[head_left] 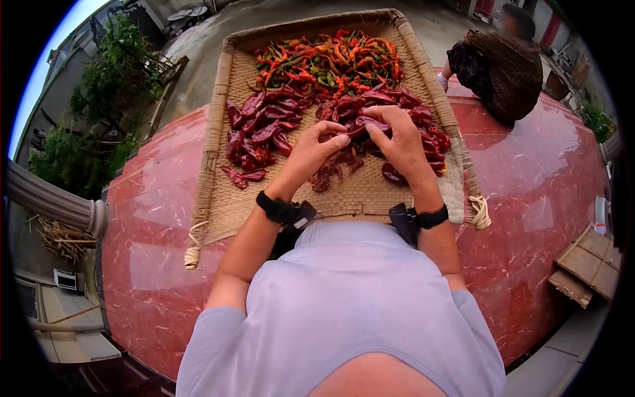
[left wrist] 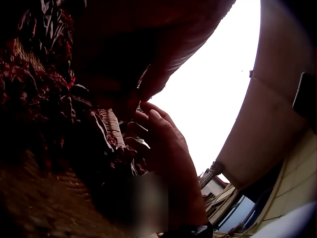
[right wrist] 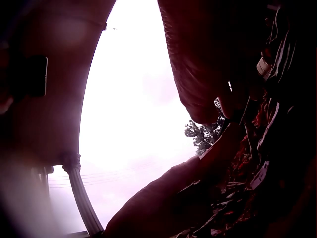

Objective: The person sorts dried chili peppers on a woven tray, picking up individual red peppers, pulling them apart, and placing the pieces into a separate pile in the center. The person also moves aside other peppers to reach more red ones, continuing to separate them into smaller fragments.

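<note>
Both hands are raised over a woven tray (head_left: 215, 142) of chillies in the head view. A dark red chilli (head_left: 357, 127) spans between them. The left hand (head_left: 316, 151) pinches its left end between thumb and fingers, and the right hand (head_left: 401, 142) holds its other end with thumb and curled fingers. Dark red wrinkled chillies (head_left: 268, 126) lie in a pile left of the hands, with more beneath and to the right. Brighter red, orange and green chillies (head_left: 331, 59) fill the far part. Both wrist views are very dark, and the chilli cannot be made out there.
A person (head_left: 506, 66) sits at the upper right beside the tray, on the red tiled floor (head_left: 522, 218). Flattened cardboard (head_left: 590, 261) lies at the right edge. A column (head_left: 59, 198) and green plants (head_left: 99, 99) are on the left.
</note>
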### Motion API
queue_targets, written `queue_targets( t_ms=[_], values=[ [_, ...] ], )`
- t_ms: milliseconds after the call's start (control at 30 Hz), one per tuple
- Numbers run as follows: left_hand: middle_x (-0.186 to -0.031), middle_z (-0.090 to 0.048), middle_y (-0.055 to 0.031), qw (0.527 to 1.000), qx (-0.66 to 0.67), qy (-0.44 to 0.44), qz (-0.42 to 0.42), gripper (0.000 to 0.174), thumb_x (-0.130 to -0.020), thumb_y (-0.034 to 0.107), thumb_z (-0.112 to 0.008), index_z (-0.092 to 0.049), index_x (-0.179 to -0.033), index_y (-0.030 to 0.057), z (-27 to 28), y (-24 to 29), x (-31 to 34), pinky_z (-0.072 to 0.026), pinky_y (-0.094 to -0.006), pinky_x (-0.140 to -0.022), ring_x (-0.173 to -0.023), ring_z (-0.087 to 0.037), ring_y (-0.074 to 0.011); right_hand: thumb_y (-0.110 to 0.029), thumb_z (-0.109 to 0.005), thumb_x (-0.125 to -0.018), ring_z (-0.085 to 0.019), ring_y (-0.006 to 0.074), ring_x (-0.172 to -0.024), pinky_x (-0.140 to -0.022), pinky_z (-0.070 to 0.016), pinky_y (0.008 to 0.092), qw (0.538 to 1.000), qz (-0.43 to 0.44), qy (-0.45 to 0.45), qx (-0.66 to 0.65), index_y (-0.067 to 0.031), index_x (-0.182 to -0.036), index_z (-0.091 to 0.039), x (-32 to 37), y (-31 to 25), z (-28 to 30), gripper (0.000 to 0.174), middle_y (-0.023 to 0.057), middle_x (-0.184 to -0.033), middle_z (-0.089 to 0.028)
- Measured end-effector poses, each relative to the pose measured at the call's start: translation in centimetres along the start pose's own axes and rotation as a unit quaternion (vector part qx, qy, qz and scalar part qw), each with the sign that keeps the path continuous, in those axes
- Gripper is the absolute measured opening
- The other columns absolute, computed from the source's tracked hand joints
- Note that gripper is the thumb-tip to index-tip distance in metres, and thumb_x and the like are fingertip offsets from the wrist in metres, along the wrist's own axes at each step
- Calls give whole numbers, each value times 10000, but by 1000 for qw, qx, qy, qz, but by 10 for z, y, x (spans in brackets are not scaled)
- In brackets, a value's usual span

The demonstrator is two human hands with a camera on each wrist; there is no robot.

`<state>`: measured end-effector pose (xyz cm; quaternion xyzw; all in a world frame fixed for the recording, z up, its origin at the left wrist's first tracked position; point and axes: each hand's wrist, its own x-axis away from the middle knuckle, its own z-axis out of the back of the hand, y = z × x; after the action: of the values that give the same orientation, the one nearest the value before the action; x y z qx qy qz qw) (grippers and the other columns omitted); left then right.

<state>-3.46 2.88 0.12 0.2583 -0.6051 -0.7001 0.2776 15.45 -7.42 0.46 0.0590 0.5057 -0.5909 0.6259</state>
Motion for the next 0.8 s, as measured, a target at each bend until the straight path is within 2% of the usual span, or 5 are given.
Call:
queue_targets(
  t_ms=[100, 167, 400, 633, 800],
  values=[
    [-967, -642, 6, 998, 56, -19, 29, 286, -1013, 253, -655, -651, -1214, 49, -1, 9, 8, -463, -203, -689, -816, -565, -35, -135, -721, -877, -629, 283, -1077, -891, -515, 389, 996, 41, -78, -29, -79, -1143, -687, 3, -1, -1, 273, 93, -1109, -682],
    [-932, -633, 42, 996, 65, -29, 53, 277, -1045, 277, -611, -661, -1222, 70, 3, 11, 9, -441, -177, -664, -827, -552, 7, -139, -724, -872, -633, 300, -1039, -886, -520, 396, 989, -42, -109, -87, -93, -1120, -698, 6, 0, -2, 255, 100, -1057, -681],
    [-1065, -636, -34, 935, 337, 54, 101, 306, -1055, 141, -527, -547, -1337, 25, 15, -9, 1, -557, -269, -791, -959, -658, -165, -136, -742, -820, -627, 313, -1048, -926, -507, 418, 991, -21, -66, 117, -109, -1114, -708, 8, 12, 15, 297, 101, -1065, -679],
    [-1113, -636, -129, 936, 330, 81, 92, 151, -1022, 51, -556, -491, -1150, 4, -5, -8, 3, -585, -410, -928, -1065, -670, -258, -115, -754, -829, -656, 244, -1015, -878, -549, 347, 962, -62, -225, -141, -89, -1273, -622, 5, -29, 4, 463, 115, -1161, -624],
    [-1208, -602, -179, 950, 295, 69, 81, 248, -1024, 111, -569, -440, -1205, 1, -14, -15, 5, -567, -436, -975, -1087, -664, -273, -37, -699, -848, -649, 278, -1053, -911, -540, 362, 971, -72, -187, -133, -67, -1288, -614, 7, -25, -6, 450, 129, -1165, -629]
  ],
)
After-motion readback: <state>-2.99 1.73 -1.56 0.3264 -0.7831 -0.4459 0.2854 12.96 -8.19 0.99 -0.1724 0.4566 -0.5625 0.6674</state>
